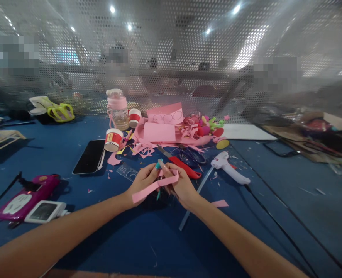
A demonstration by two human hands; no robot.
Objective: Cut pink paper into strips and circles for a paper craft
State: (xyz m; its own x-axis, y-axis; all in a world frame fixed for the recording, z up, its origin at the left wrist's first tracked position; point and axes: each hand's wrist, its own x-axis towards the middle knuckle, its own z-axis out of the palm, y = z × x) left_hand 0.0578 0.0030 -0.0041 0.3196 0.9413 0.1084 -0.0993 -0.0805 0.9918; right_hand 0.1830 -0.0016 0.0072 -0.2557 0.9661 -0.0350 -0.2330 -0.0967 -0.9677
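Observation:
A narrow pink paper strip [151,188] bends round into a loop between my hands, its loose end hanging over my left wrist. My left hand [144,178] is closed, thumb and fingers pinching the strip near its middle. Against it, my right hand [183,189] is closed on the looped end, and the fingertips of both hands meet. Teal shows at some fingertips. Just beyond the hands are red-handled scissors or a cutter [185,166], partly covered, and a clear stencil ruler [126,171]. Another pink paper piece [219,203] lies right of my right wrist.
A white glue gun [231,172] with a clear glue stick [204,179] lies right, its cable running forward. Pink paper [159,132] and scraps pile up behind. A phone [90,157], paper cups [113,139], a bottle [117,110] and a purple device [29,197] stand left.

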